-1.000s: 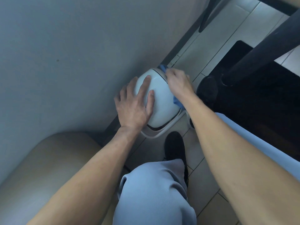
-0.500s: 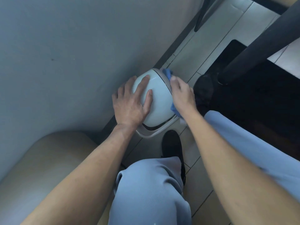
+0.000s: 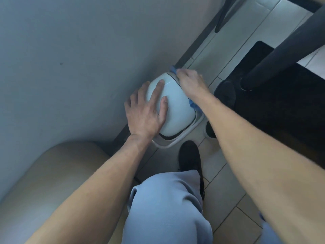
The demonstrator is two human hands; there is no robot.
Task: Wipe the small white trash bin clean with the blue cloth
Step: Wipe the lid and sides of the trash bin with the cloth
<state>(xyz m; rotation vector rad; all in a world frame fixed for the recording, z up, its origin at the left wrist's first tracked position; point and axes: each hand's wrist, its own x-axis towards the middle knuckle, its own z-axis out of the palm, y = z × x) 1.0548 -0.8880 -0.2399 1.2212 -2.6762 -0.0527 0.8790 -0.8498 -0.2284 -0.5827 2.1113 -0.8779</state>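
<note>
The small white trash bin (image 3: pixel 177 110) stands on the tiled floor (image 3: pixel 226 175) right against the grey wall (image 3: pixel 70 59), just above the centre of the head view. Its domed lid faces up, with a dark gap and a pale grey rim showing at its 6 o'clock edge.

The left hand (image 3: pixel 146 111) lies flat on the lid at the bin's 9 o'clock side, fingers straight and spread, the thumb and index finger resting on the white dome, the other fingers reaching down the wall side. It grips nothing; it only presses on the lid.

The right hand (image 3: pixel 191 81) sits at the bin's 1 o'clock corner, fingers curled over the blue cloth (image 3: pixel 192 103) and pressing it against the lid's edge. The cloth shows in 2 spots: a small tip at 12 o'clock beyond the fingertips, and a bunched fold at 3 o'clock of the bin below the wrist. The rest is hidden under the hand.

At 6 o'clock of the bin a dark shoe (image 3: pixel 190 157) rests on the tiles, with a light blue trouser leg (image 3: pixel 167 208) above it. A 2nd dark shoe (image 3: pixel 226 93) stands at 3 o'clock, beside a dark mat (image 3: pixel 281 106) and a thick black post (image 3: pixel 281 44). A tan rounded cushion (image 3: pixel 44 176) fills the 8 o'clock corner.
</note>
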